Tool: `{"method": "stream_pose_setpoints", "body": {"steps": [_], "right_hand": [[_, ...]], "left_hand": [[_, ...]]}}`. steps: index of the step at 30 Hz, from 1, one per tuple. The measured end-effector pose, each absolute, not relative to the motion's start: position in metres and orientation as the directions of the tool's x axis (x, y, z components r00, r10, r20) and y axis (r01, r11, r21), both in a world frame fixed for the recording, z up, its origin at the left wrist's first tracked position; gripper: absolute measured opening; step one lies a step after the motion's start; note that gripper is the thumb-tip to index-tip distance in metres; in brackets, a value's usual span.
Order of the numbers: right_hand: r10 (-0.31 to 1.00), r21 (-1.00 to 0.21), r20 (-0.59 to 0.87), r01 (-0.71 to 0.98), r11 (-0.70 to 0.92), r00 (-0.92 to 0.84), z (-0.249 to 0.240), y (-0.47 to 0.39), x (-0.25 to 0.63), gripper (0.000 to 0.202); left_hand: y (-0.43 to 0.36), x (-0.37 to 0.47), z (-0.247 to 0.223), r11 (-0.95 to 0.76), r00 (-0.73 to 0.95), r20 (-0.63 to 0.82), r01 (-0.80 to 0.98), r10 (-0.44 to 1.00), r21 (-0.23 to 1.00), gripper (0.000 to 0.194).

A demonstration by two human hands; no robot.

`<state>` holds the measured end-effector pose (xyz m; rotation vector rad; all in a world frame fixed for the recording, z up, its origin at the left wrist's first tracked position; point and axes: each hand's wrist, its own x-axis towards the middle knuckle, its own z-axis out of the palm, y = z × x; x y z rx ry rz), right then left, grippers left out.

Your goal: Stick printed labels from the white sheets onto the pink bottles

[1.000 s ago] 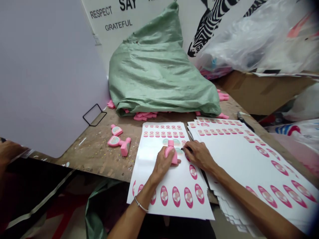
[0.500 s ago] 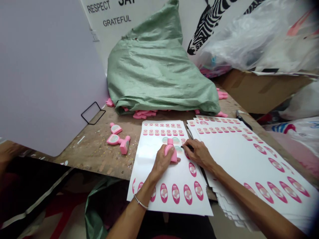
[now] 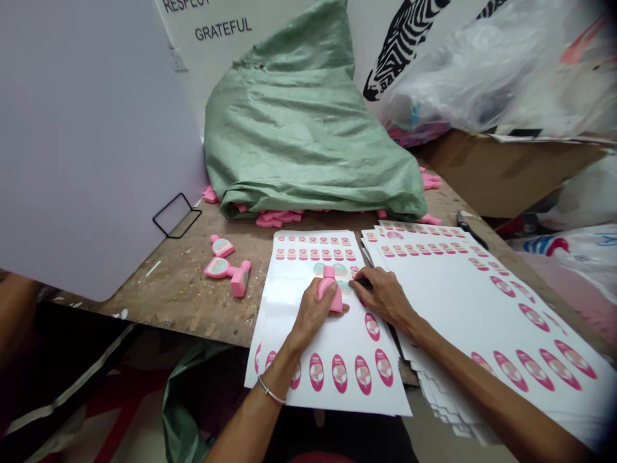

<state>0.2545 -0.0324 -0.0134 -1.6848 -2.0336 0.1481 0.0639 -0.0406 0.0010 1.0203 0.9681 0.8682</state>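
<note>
My left hand [image 3: 315, 308] is closed around a small pink plastic bottle [image 3: 330, 292], holding it over a sticker sheet [image 3: 308, 321]. My right hand [image 3: 383, 294] rests on the right side of that sheet, thumb and fingers pinched on a small dark tool [image 3: 365, 283] whose kind I cannot make out. Its fingertips are beside pale green oval stickers [image 3: 340, 270] in the middle of the sheet. Pink and red stickers run along the top, right and bottom of the sheet. Left of it lie several pink bottles with labels [image 3: 240, 280].
A second stack of sticker sheets [image 3: 434, 296] lies to the right, overhanging the table's front edge. A green sack [image 3: 308, 141] stands behind, with pink pieces [image 3: 279, 218] under it. A black-handled tool [image 3: 470, 231] and a black wire frame [image 3: 177, 217] lie on the wooden table [image 3: 193, 308].
My right hand's fingertips have shifted slightly, and less of the dark tool's tip shows. The left hand keeps the bottle in the same place. The view has tilted slightly down.
</note>
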Motion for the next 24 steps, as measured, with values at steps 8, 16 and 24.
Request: {"method": "stream_pose_setpoints", "body": {"steps": [8, 16, 24], "right_hand": [[0.986, -0.729, 0.162, 0.678, 0.094, 0.038, -0.012, -0.031, 0.248, 0.027], [0.969, -0.901, 0.134, 0.432, 0.032, 0.208, 0.015, -0.046, 0.251, 0.035], [0.995, -0.897, 0.085, 0.440, 0.055, 0.049, 0.042, -0.075, 0.210, 0.040]], "left_hand": [[-0.041, 0.063, 0.005, 0.301, 0.327, -0.241, -0.146, 0.914, 0.942, 0.041], [-0.040, 0.060, 0.002, 0.343, 0.325, -0.235, -0.331, 0.916, 0.879, 0.044], [-0.066, 0.045, 0.022, 0.418, 0.310, -0.296, -0.487, 0.903, 0.767, 0.058]]}}
